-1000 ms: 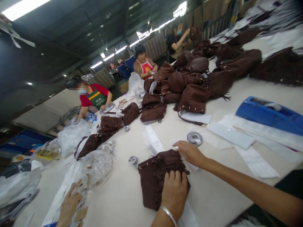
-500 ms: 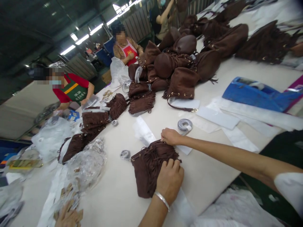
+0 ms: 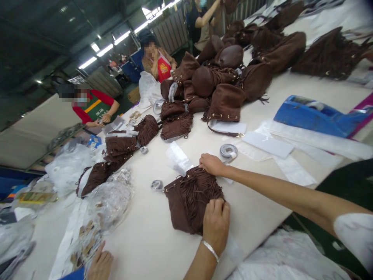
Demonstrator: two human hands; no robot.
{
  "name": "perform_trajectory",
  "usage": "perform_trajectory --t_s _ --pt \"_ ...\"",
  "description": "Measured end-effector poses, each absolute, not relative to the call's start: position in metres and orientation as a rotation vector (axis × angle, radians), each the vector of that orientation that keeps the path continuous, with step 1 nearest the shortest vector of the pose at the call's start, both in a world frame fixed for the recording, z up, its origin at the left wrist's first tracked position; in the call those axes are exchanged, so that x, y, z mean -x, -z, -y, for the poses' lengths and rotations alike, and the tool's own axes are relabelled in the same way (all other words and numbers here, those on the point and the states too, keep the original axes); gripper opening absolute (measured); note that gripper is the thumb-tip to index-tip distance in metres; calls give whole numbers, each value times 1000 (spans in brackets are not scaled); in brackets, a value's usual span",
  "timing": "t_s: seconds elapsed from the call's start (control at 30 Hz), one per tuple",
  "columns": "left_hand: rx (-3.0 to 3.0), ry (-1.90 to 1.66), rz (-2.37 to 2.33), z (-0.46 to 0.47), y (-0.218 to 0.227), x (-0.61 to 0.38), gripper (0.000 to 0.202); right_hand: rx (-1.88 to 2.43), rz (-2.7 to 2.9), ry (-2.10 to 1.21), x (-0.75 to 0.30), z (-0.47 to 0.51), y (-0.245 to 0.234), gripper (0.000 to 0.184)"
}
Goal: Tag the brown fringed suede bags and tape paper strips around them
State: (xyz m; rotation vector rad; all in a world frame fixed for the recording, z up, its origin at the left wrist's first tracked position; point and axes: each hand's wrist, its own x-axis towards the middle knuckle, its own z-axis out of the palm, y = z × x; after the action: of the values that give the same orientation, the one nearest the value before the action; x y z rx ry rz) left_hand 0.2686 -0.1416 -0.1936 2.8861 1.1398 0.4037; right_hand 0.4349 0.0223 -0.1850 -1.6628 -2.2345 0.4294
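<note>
A brown suede bag with fringe (image 3: 186, 196) lies flat on the white table (image 3: 140, 241) in front of me. My left hand (image 3: 216, 223), with a silver bracelet on the wrist, lies on the bag's near edge with its fingers curled over it. My right hand (image 3: 211, 163) reaches across and pinches the bag's far top edge, fingers closed. A white paper strip (image 3: 177, 157) pokes out from under the bag's far side. A grey tape roll (image 3: 228, 150) lies just beyond my right hand.
A heap of brown bags (image 3: 224, 77) fills the far middle, more fringed ones (image 3: 176, 126) left of it. A blue plastic bag (image 3: 314, 116) and white sheets (image 3: 268, 144) lie right. Crumpled clear plastic (image 3: 109, 200) and another person's hand (image 3: 100, 264) are at left. Three people work across the table.
My right hand has slid from the paper beside the bag onto its top edge and closed. The left hand has shifted toward the bag's near edge. The view tilted down.
</note>
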Motion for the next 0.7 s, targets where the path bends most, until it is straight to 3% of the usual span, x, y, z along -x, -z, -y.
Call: perform_trajectory --t_s 0.1,0.3,0.43,0.57,0.7 --pt "-2666 -519 -1208 144 189 -265 25 1571 2221 -412 -449 21 172 23" --pt "-2294 -748 -1197 137 169 -269 15 1131 2238 -689 -462 132 172 43" --pt "-2206 -927 -1260 135 140 -257 17 1261 2261 -364 -431 140 187 19" --pt "-2617 -680 -1299 135 136 -213 54 1275 2321 -57 -424 125 196 24" --pt "-3032 -465 -1134 138 176 -176 57 1136 2464 132 -436 119 203 26"
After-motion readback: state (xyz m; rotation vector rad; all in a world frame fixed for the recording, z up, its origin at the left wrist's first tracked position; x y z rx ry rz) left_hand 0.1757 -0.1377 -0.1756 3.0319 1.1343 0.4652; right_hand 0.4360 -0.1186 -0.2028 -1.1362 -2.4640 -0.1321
